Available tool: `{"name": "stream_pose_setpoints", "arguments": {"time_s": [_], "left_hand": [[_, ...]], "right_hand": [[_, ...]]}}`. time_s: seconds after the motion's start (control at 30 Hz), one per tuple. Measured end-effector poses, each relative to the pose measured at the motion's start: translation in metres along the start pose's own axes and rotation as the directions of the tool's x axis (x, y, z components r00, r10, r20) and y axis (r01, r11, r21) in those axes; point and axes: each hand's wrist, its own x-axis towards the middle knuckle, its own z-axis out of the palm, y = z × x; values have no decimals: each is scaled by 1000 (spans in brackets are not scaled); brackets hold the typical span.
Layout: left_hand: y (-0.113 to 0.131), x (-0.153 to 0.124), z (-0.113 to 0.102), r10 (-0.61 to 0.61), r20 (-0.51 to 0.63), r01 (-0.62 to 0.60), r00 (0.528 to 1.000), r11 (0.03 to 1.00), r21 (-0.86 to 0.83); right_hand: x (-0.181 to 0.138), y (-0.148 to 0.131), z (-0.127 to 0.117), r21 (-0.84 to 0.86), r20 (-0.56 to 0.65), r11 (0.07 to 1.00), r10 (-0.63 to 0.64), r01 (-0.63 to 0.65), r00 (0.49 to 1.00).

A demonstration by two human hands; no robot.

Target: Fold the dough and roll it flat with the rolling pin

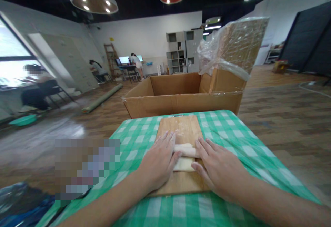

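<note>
The left hand (pixel 159 160) lies palm down over the left end of a pale rod that looks to me like a rolling pin (pixel 185 150), its fingers stretched out and close together rather than curled round anything. The right hand (pixel 219 166) is laid over the other end in much the same way, thumb reaching in towards the sheet of dough (pixel 184 165). Neither one is clenched; how hard they press I can't tell from here.

The dough sits between the two hands on a wooden cutting board (pixel 184 184), with the pin lying crosswise over it. The board rests on the worktop (pixel 218 123), which is covered with a green-and-white checked cloth (pixel 155 210).

As for how far it has got, I'd call it partway. On the near side of the pin the dough is already flat and fairly smooth, and a narrow pale strip, likely more of it, shows just beyond the pin. It looks like a single piece, though its side edges run in by the hands and are hard to follow. The sheet takes up only a small part of the board, and with the pin resting right on it, the rolling seems unfinished to me. Whether it is evenly thin I can't make out. Whitish traces, probably flour, mark the far end of the board.
</note>
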Motion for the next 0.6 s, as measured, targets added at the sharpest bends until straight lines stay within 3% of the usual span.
{"name": "stream_pose_setpoints", "arguments": {"time_s": [0.17, 0.37, 0.6], "left_hand": [[8, -7, -2, -51, 16, 51, 999, 998, 45], [1, 21, 2, -90, -23, 92, 996, 991, 101], [-8, 40, 3, -73, 27, 70, 997, 992, 109]], "right_hand": [[17, 12, 2, 9, 23, 999, -32, 32, 999], [59, 30, 10, -4, 87, 998, -55, 55, 995], [73, 35, 13, -50, 121, 998, -34, 41, 992]]}}
